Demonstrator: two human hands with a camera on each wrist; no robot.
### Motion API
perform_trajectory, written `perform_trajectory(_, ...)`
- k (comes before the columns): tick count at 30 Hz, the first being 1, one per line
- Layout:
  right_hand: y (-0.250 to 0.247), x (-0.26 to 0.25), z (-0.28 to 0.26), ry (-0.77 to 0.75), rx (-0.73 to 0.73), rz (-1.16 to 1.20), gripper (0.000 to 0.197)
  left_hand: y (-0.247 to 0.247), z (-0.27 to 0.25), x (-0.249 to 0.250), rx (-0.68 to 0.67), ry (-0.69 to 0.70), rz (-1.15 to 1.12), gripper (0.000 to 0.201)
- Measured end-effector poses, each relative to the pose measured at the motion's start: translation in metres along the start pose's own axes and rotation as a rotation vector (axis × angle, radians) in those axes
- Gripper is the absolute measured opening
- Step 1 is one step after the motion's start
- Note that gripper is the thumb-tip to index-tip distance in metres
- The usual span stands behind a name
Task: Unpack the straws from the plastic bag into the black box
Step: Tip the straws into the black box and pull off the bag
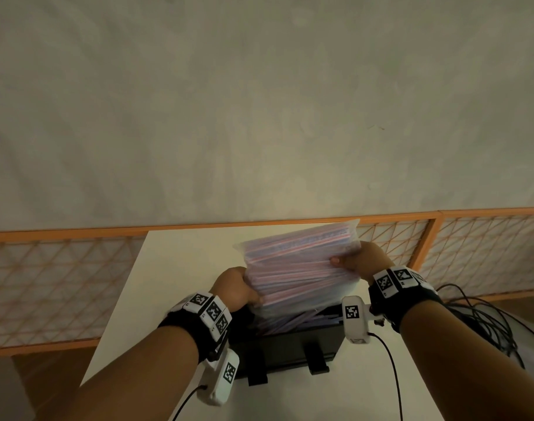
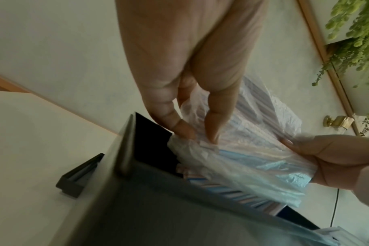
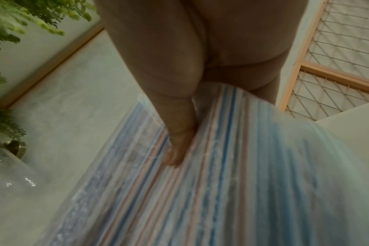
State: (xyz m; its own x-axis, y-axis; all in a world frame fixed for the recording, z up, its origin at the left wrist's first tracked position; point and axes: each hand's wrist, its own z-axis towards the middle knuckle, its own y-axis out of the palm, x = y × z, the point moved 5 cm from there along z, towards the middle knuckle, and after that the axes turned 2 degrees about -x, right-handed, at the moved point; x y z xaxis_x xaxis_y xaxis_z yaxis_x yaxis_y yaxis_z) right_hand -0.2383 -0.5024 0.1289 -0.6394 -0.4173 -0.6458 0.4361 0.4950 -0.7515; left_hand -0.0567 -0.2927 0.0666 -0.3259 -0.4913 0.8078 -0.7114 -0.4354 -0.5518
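Now both hands grasp plastic bag [image 1: 302,265] of straws [image 2: 238,198], left hand [image 1: 235,288] low, right hand [image 1: 363,259] high, over black box [image 1: 290,344].

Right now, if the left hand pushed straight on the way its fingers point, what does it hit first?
The left hand already pinches the plastic bag at its lower end. Straight on, the fingertips would press into the straws inside it, then probably the black box interior; depth is unclear.

No readable text, labels or numbers anywhere
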Motion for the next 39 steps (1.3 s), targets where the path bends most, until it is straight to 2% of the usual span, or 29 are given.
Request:
perform_trajectory(4,0.002,-0.005,-0.003,0.004,-0.005,0.071,0.056,0.002,0.0,0.002,0.0,0.034,0.04,0.028)
perform_trajectory(7,0.01,-0.011,-0.01,0.008,-0.138,0.082,0.057,-0.001,-0.001,0.003,0.016,0.036,0.068,0.025)
perform_trajectory(9,0.015,-0.007,-0.016,0.067,-0.249,0.084,0.059,-0.001,-0.002,0.002,0.017,0.038,0.049,0.026)
perform_trajectory(11,0.017,0.0,-0.016,0.122,-0.294,0.164,0.067,-0.002,-0.001,0.0,0.024,0.034,0.017,0.03)
perform_trajectory(13,0.013,0.006,-0.01,0.125,-0.229,0.179,0.077,-0.004,0.0,-0.002,0.017,0.02,-0.011,0.038)
perform_trajectory(15,0.014,0.011,-0.003,0.109,-0.213,0.219,0.097,-0.003,0.001,-0.004,-0.017,0.0,-0.091,0.058)
perform_trajectory(16,0.014,0.008,-0.003,0.107,-0.196,0.238,0.096,-0.001,0.001,-0.005,-0.042,0.003,-0.168,0.07)
perform_trajectory(18,0.01,-0.002,-0.01,0.112,-0.151,0.224,0.071,0.004,0.002,-0.004,-0.088,0.007,-0.319,0.08)
perform_trajectory(20,0.007,-0.005,-0.01,0.113,-0.117,0.18,0.059,0.005,-0.001,0.001,-0.1,0.01,-0.413,0.055)
perform_trajectory(22,0.005,-0.008,-0.009,0.097,-0.103,0.138,0.06,0.002,-0.002,0.001,-0.047,-0.008,-0.448,0.026)
perform_trajectory(24,0.004,-0.009,-0.008,0.083,-0.101,0.112,0.063,-0.001,0.0,-0.004,0.036,-0.031,-0.409,0.019)
perform_trajectory(27,0.004,-0.012,-0.009,0.075,-0.111,0.103,0.065,-0.003,0.001,-0.008,0.115,-0.039,-0.321,0.034)
perform_trajectory(29,0.006,-0.014,-0.009,0.036,-0.13,0.083,0.059,-0.004,-0.002,-0.005,0.131,-0.003,-0.306,0.042)
perform_trajectory(31,0.008,-0.014,-0.009,0.007,-0.179,0.132,0.046,-0.005,-0.004,-0.003,0.143,0.04,-0.281,0.043)
perform_trajectory(34,0.012,-0.011,-0.009,0.004,-0.271,0.241,0.04,-0.007,-0.007,0.001,0.163,0.091,-0.169,0.044)
perform_trajectory(39,0.009,-0.008,-0.006,-0.007,-0.175,0.169,0.042,-0.007,-0.008,0.002,0.179,0.069,-0.153,0.042)
